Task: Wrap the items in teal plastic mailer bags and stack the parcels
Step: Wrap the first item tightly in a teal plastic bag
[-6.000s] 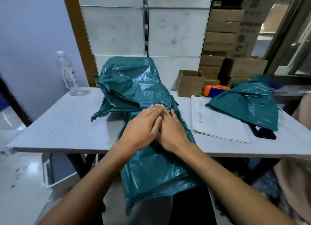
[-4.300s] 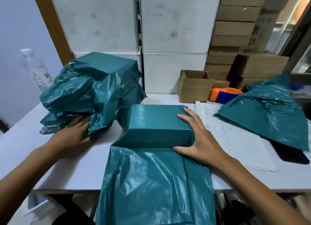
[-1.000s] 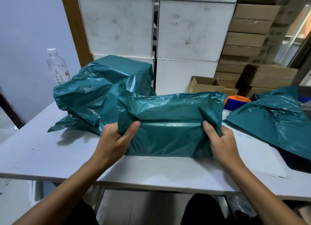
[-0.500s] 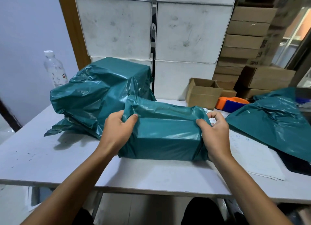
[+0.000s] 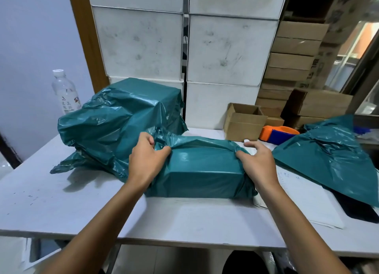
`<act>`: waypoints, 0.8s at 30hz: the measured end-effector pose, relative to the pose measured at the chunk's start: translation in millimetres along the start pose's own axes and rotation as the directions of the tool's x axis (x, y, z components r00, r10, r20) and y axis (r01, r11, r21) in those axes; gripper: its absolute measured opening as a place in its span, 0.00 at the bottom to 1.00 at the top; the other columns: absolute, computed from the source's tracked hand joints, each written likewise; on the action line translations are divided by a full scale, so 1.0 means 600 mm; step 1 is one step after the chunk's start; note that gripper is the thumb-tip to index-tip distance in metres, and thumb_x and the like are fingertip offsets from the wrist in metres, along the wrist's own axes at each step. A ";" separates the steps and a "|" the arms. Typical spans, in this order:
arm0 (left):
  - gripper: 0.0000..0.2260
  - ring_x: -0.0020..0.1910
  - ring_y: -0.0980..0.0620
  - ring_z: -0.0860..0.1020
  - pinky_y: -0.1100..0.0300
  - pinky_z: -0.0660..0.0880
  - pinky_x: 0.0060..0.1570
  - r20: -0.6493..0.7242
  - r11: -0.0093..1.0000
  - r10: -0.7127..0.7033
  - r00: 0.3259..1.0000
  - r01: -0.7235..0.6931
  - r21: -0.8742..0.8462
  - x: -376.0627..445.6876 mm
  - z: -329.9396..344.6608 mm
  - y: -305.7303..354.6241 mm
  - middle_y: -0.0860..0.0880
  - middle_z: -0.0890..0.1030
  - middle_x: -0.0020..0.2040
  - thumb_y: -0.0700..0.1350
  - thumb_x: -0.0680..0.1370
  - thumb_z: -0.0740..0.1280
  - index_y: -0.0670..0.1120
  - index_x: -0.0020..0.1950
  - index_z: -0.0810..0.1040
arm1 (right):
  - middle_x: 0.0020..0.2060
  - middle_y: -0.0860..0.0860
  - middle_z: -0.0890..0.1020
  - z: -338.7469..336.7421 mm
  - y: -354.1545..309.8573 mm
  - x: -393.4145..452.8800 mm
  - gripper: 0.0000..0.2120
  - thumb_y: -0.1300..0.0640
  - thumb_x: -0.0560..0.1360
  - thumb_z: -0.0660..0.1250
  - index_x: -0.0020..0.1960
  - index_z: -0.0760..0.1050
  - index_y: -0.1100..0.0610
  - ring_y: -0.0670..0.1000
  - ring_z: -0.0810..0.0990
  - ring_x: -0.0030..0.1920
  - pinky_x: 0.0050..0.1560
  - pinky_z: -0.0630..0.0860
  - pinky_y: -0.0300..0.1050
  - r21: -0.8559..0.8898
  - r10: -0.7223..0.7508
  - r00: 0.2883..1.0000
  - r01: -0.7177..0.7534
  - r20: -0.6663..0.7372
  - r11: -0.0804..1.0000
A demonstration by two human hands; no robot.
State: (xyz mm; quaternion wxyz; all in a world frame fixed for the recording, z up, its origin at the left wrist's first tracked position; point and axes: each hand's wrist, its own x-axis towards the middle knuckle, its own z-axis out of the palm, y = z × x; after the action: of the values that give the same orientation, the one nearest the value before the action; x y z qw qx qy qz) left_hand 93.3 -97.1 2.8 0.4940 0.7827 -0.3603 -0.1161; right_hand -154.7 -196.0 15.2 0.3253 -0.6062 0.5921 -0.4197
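1. the white table (image 5: 61, 202) spans the whole view, its near edge running across the bottom above the person's forearms.
2. white boxes (image 5: 231, 50) are stacked against the wall behind the table, with brown cardboard cartons (image 5: 295, 48) piled to their right.
3. a pile of wrapped teal parcels (image 5: 123, 117) sits at the back left of the table, crinkled plastic spilling down its front and left side.
4. the teal parcel in hand (image 5: 203, 169) lies flat at the middle of the table, just in front of and to the right of that pile (its near face is pulled smooth, its ends bunched).
5. loose teal mailer bags (image 5: 328, 156) lie heaped at the right, over a white sheet of paper (image 5: 303, 199) with faint writing.
6. the left hand (image 5: 145, 160) grips the gathered plastic at the parcel's left end, thumb and fingers curled round the bunch.
7. the right hand (image 5: 256, 163) rests on the parcel's right end; the thumb presses the plastic there while the fingers spread past the far edge, so it pinches only loosely, if at all.
8. a small open cardboard box (image 5: 244, 124) stands behind the parcel, near the wall.
9. an orange and blue tape dispenser (image 5: 279, 133) sits just right of that box.
10. a clear water bottle (image 5: 65, 91) stands upright at the far left, behind the pile.
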 end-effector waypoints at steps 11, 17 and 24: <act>0.15 0.59 0.48 0.80 0.50 0.80 0.54 0.451 0.591 0.580 0.678 -0.732 0.339 -0.024 0.040 0.078 0.55 0.85 0.56 0.47 0.78 0.61 0.53 0.57 0.85 | 0.49 0.46 0.85 0.000 0.001 0.009 0.05 0.56 0.75 0.73 0.45 0.85 0.46 0.53 0.82 0.47 0.46 0.78 0.49 -0.268 -0.133 0.991 0.126 -0.010 0.955; 0.21 0.77 0.52 0.69 0.47 0.64 0.77 0.505 0.701 0.434 0.746 -0.631 0.332 -0.017 0.055 0.062 0.54 0.75 0.76 0.58 0.84 0.59 0.54 0.75 0.76 | 0.49 0.48 0.87 0.002 0.002 0.007 0.07 0.52 0.80 0.68 0.51 0.85 0.45 0.55 0.82 0.48 0.44 0.77 0.49 -0.379 -0.178 0.984 0.168 0.011 0.910; 0.23 0.81 0.51 0.61 0.45 0.49 0.82 0.523 0.719 0.339 0.782 -0.574 0.391 -0.021 0.063 0.063 0.55 0.68 0.80 0.59 0.85 0.53 0.58 0.80 0.66 | 0.66 0.51 0.81 0.008 -0.054 0.002 0.12 0.53 0.84 0.64 0.62 0.84 0.51 0.57 0.74 0.72 0.69 0.70 0.58 -0.571 -0.529 0.848 0.427 -0.015 0.701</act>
State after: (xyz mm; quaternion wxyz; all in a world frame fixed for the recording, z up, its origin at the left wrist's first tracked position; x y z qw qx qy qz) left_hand 47.3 -124.2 15.0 0.1824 0.7271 -0.6602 -0.0467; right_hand -135.7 -194.8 42.2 -0.0365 -0.7663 0.5344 -0.3549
